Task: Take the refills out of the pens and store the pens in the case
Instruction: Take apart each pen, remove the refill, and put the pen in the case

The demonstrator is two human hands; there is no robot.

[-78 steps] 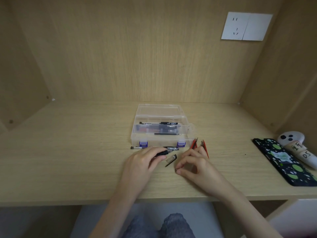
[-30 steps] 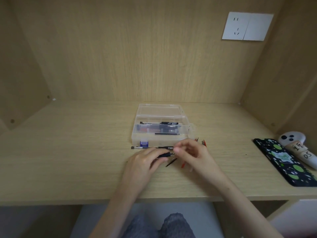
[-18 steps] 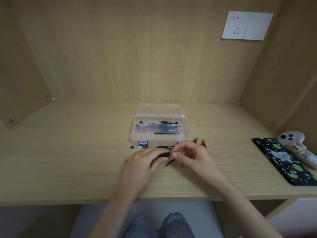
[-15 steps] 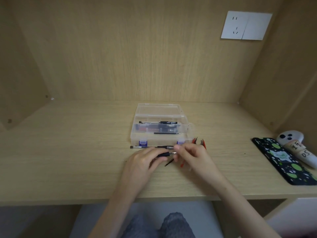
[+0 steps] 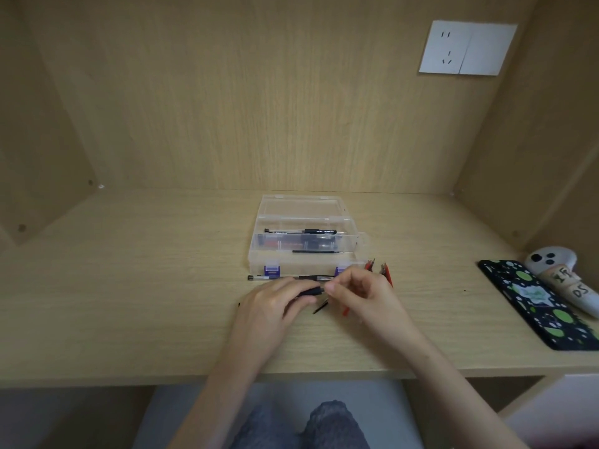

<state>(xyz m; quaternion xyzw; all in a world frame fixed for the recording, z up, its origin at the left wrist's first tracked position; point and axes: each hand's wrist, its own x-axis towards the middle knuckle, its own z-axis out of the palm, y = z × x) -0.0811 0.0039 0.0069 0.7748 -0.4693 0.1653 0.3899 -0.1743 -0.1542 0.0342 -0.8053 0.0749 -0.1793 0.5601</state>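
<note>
Head view: left hand (image 5: 275, 303) and right hand (image 5: 359, 294) pinch slim black pen (image 5: 309, 291).

A home study nook: a light wood-laminate counter (image 5: 129, 286) sits boxed in by matching panels at the back and both sides, like a built-in desk alcove. A white wall socket with a switch (image 5: 466, 48) is set into the back panel. Personal items lie at the right: a dark case with green spots (image 5: 534, 303) and a small white plush toy (image 5: 557, 270).
</note>
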